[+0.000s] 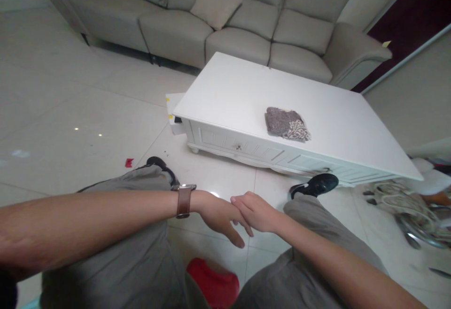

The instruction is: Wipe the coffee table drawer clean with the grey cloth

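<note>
My left hand [220,216] reaches in from the left, a brown-strapped watch [183,202] round its wrist. Its fingers are stretched out and hold nothing. My right hand [257,211] comes from the right, its fingers wrapped over the fingers of my left hand. Both hands hang in the air between my knees. Beyond them, apart from both hands, a folded grey-brown cloth [287,124] with a white pattern lies on a white coffee table [239,93] near its front edge.
A grey sofa [172,29] with a cushion [216,2] stands behind the table. Below my hands is a red object [213,283], partly hidden. A small red scrap [129,162] lies on the tiled floor. Coiled hoses or cables [398,201] lie at the right.
</note>
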